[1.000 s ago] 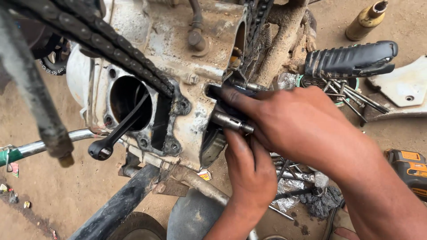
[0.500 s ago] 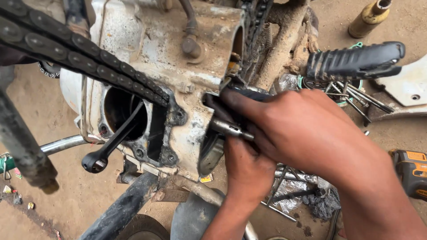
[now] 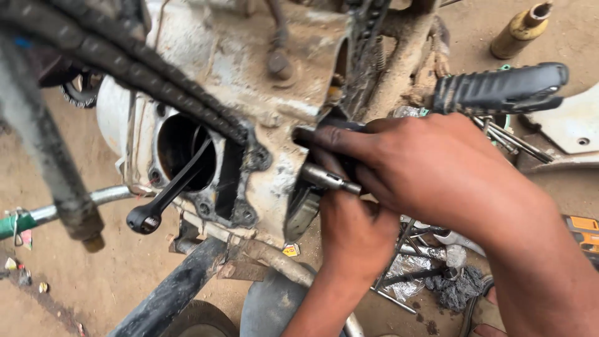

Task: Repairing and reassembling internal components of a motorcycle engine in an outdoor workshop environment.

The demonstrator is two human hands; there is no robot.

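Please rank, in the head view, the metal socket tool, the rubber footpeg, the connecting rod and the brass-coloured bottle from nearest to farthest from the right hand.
From the right hand:
1. Metal socket tool, in its fingers.
2. Rubber footpeg, just above.
3. Brass-coloured bottle, upper right.
4. Connecting rod, far left, in the cylinder opening.

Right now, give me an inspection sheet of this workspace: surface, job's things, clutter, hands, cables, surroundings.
Surface: bare dirt ground, scraps of litter at lower left.
Job's things: dirty engine case with an open bore; connecting rod sticks out of it. Metal shaft pokes from the case's side.
Clutter: loose metal rods, grey rag, crumpled foil, brass-coloured cylinder.
Hands: right hand lies over the shaft, fingers against the case; left hand comes up from below, right under the shaft. What either grips is hidden.
Cables: nothing seen; a drive chain crosses the top left.
Surroundings: black footpeg, a tyre, yellow power tool at right edge.
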